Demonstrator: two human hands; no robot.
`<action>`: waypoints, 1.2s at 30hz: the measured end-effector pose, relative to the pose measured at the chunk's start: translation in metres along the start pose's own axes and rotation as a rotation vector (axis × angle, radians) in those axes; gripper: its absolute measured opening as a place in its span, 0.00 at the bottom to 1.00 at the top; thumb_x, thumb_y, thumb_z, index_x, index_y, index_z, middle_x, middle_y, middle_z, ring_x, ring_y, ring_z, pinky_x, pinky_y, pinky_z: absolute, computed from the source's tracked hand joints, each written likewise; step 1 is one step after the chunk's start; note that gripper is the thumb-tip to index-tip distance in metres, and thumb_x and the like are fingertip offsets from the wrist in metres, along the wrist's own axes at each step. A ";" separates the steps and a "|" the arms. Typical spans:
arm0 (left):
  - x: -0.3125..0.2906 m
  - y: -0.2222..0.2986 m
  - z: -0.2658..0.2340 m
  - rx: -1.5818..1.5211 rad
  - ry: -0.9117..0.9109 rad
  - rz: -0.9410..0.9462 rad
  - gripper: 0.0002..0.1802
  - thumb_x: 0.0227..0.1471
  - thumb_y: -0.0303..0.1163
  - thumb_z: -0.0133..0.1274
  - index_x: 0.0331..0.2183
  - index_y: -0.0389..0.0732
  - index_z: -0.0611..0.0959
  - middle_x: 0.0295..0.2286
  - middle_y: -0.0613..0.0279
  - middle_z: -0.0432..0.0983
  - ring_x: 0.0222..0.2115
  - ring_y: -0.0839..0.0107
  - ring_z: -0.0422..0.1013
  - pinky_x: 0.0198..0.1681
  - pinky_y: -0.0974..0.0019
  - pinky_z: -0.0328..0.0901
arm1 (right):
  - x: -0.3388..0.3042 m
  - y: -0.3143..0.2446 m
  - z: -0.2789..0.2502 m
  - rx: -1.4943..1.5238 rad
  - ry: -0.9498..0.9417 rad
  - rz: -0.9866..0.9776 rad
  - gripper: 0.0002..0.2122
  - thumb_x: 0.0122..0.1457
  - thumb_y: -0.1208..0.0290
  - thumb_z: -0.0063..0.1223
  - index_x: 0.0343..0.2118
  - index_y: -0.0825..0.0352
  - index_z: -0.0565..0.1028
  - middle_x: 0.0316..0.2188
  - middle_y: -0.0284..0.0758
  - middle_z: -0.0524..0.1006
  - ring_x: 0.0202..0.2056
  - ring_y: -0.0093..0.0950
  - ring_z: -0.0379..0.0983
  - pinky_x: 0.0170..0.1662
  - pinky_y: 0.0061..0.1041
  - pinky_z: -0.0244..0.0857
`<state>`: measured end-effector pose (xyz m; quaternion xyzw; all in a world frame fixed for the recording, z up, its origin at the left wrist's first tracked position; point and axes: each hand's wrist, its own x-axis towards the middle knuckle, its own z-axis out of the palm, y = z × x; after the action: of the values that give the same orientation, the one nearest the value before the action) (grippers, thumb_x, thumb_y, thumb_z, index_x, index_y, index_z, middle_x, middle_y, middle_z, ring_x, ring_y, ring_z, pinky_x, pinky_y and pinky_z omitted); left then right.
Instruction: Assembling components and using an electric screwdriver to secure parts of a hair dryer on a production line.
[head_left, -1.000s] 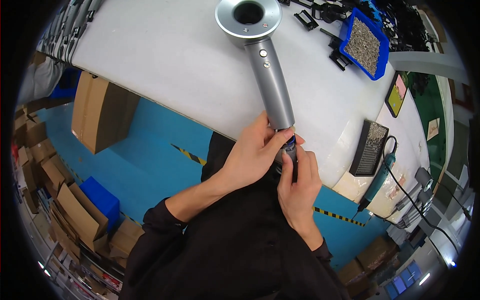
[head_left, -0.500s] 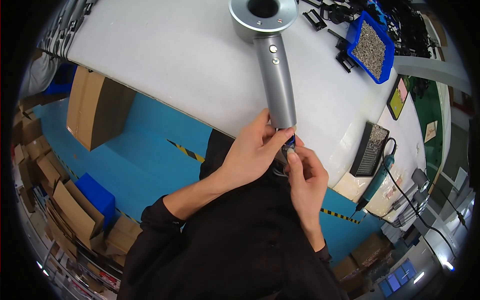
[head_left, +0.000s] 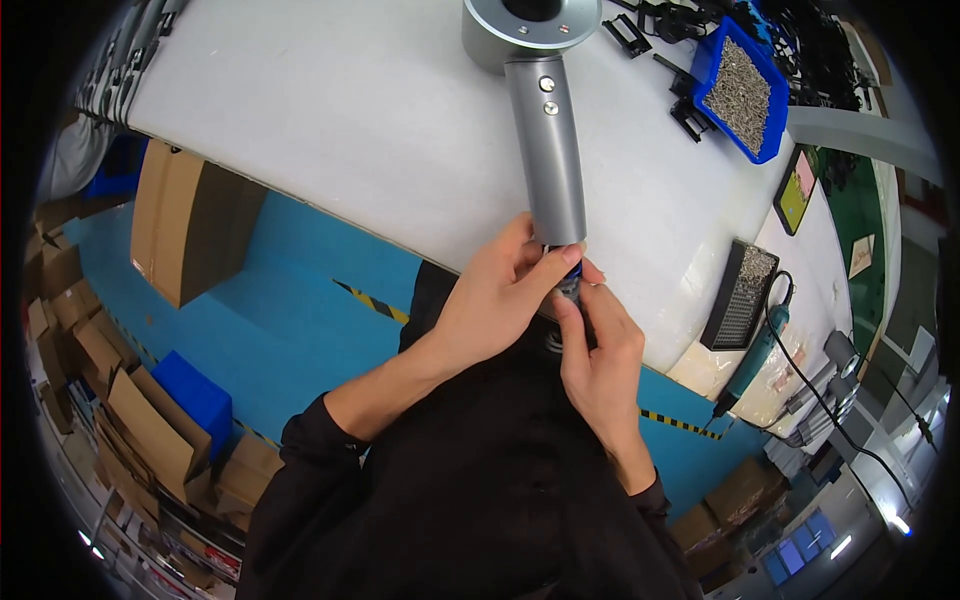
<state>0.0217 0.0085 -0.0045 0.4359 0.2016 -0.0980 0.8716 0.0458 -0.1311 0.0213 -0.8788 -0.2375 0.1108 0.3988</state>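
A grey hair dryer [head_left: 548,150] lies on the white table, its ring-shaped head away from me and its handle end toward me over the near edge. My left hand [head_left: 497,293] is closed at the lower end of the handle, thumb across the opening and fingers behind it. Right below, my right hand [head_left: 603,350] pinches a small dark part [head_left: 569,288] with a bluish top at the handle's open end. How far this part sits inside the handle is hidden by my fingers. A grey cord coil shows below my hands against my dark clothing.
On the right are a blue tray of screws [head_left: 741,95], a black screw rack [head_left: 739,297] and a teal electric screwdriver [head_left: 755,360] with its cable. Black plastic parts [head_left: 690,118] lie near the tray. A cardboard box [head_left: 190,225] stands left, below the table's edge.
Both hands and the handle's end have shifted slightly away from me and to the left. The right fingers have moved up closer to the handle's opening.
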 end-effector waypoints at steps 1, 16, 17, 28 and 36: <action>-0.001 0.004 -0.001 0.001 0.002 0.000 0.14 0.64 0.35 0.45 0.44 0.34 0.72 0.37 0.57 0.80 0.36 0.76 0.74 0.39 0.72 0.68 | 0.002 -0.002 -0.002 0.051 0.019 0.016 0.07 0.59 0.78 0.54 0.39 0.74 0.74 0.23 0.41 0.71 0.19 0.35 0.67 0.22 0.30 0.61; -0.007 -0.001 -0.011 0.120 -0.094 0.108 0.16 0.65 0.34 0.42 0.44 0.31 0.76 0.38 0.61 0.78 0.41 0.76 0.71 0.48 0.70 0.65 | -0.004 -0.015 -0.006 -0.278 0.004 0.000 0.12 0.59 0.76 0.55 0.43 0.77 0.72 0.24 0.38 0.68 0.17 0.33 0.67 0.18 0.29 0.60; -0.008 -0.002 -0.012 0.160 -0.086 0.095 0.16 0.65 0.35 0.43 0.44 0.31 0.76 0.37 0.62 0.78 0.39 0.77 0.71 0.46 0.71 0.65 | -0.004 -0.015 -0.005 -0.292 0.006 -0.016 0.12 0.59 0.76 0.55 0.43 0.77 0.72 0.24 0.38 0.68 0.17 0.33 0.67 0.18 0.30 0.60; -0.014 0.008 -0.007 0.052 0.001 -0.014 0.17 0.63 0.35 0.47 0.47 0.32 0.73 0.38 0.59 0.79 0.39 0.78 0.73 0.42 0.72 0.67 | -0.004 -0.020 -0.002 -0.188 -0.033 0.063 0.10 0.56 0.77 0.58 0.39 0.75 0.73 0.23 0.40 0.70 0.18 0.33 0.67 0.21 0.29 0.61; -0.024 0.003 0.001 0.420 0.281 0.189 0.16 0.66 0.33 0.35 0.46 0.31 0.70 0.37 0.52 0.81 0.36 0.68 0.78 0.39 0.68 0.72 | -0.001 -0.017 0.013 -0.103 -0.041 -0.075 0.09 0.53 0.74 0.61 0.32 0.72 0.72 0.18 0.37 0.71 0.14 0.35 0.67 0.15 0.31 0.59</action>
<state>0.0011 0.0096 0.0090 0.6334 0.2542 0.0057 0.7308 0.0346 -0.1132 0.0255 -0.8861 -0.2840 0.1015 0.3519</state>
